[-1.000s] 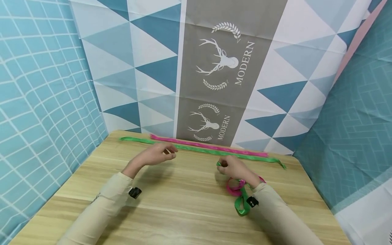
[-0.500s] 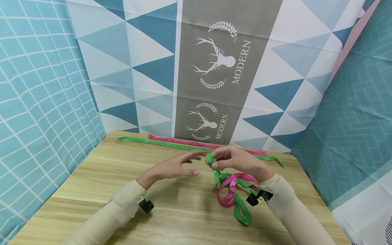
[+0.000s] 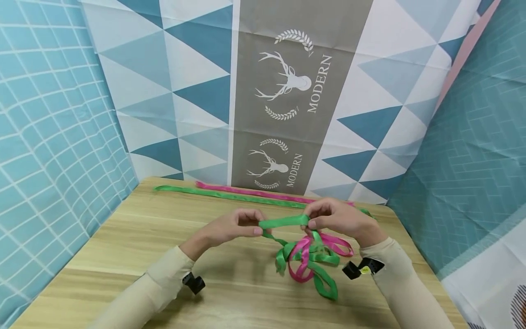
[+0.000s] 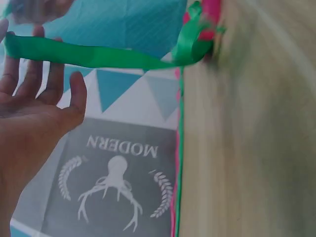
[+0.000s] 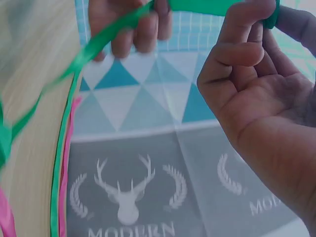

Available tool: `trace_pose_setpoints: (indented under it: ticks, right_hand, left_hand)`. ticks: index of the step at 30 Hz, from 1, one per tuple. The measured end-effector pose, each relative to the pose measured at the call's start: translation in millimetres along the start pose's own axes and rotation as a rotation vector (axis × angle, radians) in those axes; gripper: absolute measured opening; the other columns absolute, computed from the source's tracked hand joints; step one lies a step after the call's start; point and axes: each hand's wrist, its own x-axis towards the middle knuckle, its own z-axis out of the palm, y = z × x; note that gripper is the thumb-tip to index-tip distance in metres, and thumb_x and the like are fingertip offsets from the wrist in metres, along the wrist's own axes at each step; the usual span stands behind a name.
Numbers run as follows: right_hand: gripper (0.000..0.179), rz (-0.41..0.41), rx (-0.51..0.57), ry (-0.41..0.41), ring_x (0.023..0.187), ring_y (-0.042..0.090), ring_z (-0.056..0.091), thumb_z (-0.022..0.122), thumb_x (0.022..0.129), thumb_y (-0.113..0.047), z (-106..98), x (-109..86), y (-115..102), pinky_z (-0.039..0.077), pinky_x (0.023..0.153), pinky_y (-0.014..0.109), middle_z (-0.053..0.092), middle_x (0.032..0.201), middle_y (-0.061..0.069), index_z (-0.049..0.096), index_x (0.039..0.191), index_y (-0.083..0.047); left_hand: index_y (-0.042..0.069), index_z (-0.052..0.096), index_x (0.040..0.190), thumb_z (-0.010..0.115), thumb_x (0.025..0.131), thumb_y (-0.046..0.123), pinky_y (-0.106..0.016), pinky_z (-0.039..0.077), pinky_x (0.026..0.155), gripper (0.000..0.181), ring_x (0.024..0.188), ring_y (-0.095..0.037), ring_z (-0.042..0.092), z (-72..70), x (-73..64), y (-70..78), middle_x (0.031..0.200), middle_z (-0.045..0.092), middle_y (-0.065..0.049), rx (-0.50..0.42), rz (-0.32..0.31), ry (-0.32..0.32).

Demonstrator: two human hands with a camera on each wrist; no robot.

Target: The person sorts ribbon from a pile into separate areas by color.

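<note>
A shiny green ribbon point(image 3: 283, 222) stretches in a short flat span between my two hands above the table. My left hand point(image 3: 234, 226) holds the span's left end between thumb and fingers; in the left wrist view the ribbon point(image 4: 98, 56) runs across its fingers. The other end is pinched by my right hand point(image 3: 341, 219), with a green fold showing at the fingertips in the right wrist view. From the left hand the ribbon slants down to a loose heap of green loops. A pink ribbon point(image 3: 304, 258) lies looped among them, below the right hand.
Along the table's back edge lie a straight green ribbon point(image 3: 230, 195) and a pink ribbon point(image 3: 246, 190) behind it. The wooden table point(image 3: 205, 292) meets a patterned cloth point(image 3: 201, 82) at the back, with blue cloths at both sides.
My right hand has lifted the green ribbon from the heap. My left hand has moved right and taken hold of it, and the ribbon is now spread between both hands.
</note>
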Motion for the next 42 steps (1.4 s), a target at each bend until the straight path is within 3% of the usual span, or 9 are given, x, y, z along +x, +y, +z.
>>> trace_pose_setpoints:
  ticks: [5,10,16,20,24,31,36,42]
  right_hand:
    - [0.024,0.056,-0.032,0.128,0.074,0.031,0.053,0.046,0.109,-0.007,-4.6,-18.8,9.8,0.050,0.072,0.039,0.060,0.085,0.019,0.064,0.098,0.005]
    - [0.031,0.164,-0.131,0.295,0.079,0.035,0.055,0.041,0.111,-0.015,-1.5,-20.6,22.7,0.048,0.075,0.044,0.061,0.087,0.022,0.065,0.098,0.001]
    - [0.029,0.264,-0.271,0.578,0.073,0.031,0.053,0.044,0.105,-0.011,-0.2,-14.7,30.6,0.042,0.062,0.034,0.067,0.082,0.018,0.069,0.093,-0.003]
    - [0.030,0.265,-0.282,0.693,0.070,0.030,0.054,0.045,0.106,-0.013,-5.4,-17.1,32.0,0.040,0.057,0.032,0.067,0.081,0.019,0.069,0.092,-0.001]
    - [0.030,0.240,-0.259,0.768,0.072,0.030,0.057,0.046,0.106,-0.013,-15.2,-25.5,34.7,0.046,0.067,0.035,0.066,0.082,0.021,0.068,0.095,0.003]
    - [0.036,0.230,-0.231,0.889,0.068,0.027,0.054,0.045,0.108,-0.018,-32.7,-49.8,41.6,0.043,0.064,0.035,0.063,0.086,0.030,0.065,0.098,0.010]
    - [0.039,0.239,-0.216,0.953,0.067,0.027,0.055,0.046,0.108,-0.020,-39.2,-65.4,44.0,0.043,0.063,0.035,0.064,0.084,0.026,0.064,0.096,0.013]
    - [0.042,0.271,-0.190,1.023,0.068,0.026,0.057,0.045,0.109,-0.022,-45.1,-78.7,42.8,0.045,0.063,0.032,0.066,0.082,0.021,0.063,0.101,0.016]
  left_hand:
    - [0.003,0.067,0.110,0.067,0.101,0.021,-0.046,0.052,0.091,0.020,0.095,-0.041,0.062,-13.9,-5.7,12.3,0.098,0.065,-0.021,0.041,-0.018,0.070]
    - [0.003,0.067,0.109,0.066,0.102,0.020,-0.045,0.053,0.082,0.018,0.086,-0.036,0.060,-21.8,-9.0,20.7,0.090,0.062,-0.020,0.090,-0.042,0.128]
    - [0.004,0.067,0.104,0.066,0.102,0.022,-0.040,0.051,0.074,0.017,0.081,-0.037,0.058,-28.6,-12.1,26.4,0.085,0.060,-0.018,0.154,-0.059,0.166]
    - [0.005,0.067,0.101,0.066,0.102,0.023,-0.037,0.048,0.068,0.018,0.078,-0.034,0.057,-35.3,-15.3,31.0,0.084,0.059,-0.019,0.184,-0.065,0.179]
    - [0.006,0.067,0.102,0.065,0.103,0.024,-0.037,0.048,0.067,0.018,0.078,-0.035,0.056,-44.3,-21.1,37.2,0.084,0.059,-0.018,0.216,-0.064,0.188]
    - [0.007,0.064,0.096,0.063,0.104,0.024,-0.040,0.046,0.071,0.019,0.076,-0.033,0.053,-61.7,-34.6,49.4,0.079,0.054,-0.016,0.269,-0.061,0.213]
    - [0.007,0.061,0.091,0.063,0.104,0.025,-0.040,0.045,0.073,0.022,0.078,-0.031,0.053,-72.3,-45.4,54.0,0.077,0.053,-0.015,0.304,-0.086,0.242]
    - [0.009,0.065,0.105,0.066,0.102,0.025,-0.037,0.043,0.066,0.017,0.071,-0.027,0.049,-81.3,-56.8,58.1,0.078,0.050,-0.016,0.356,-0.128,0.283]
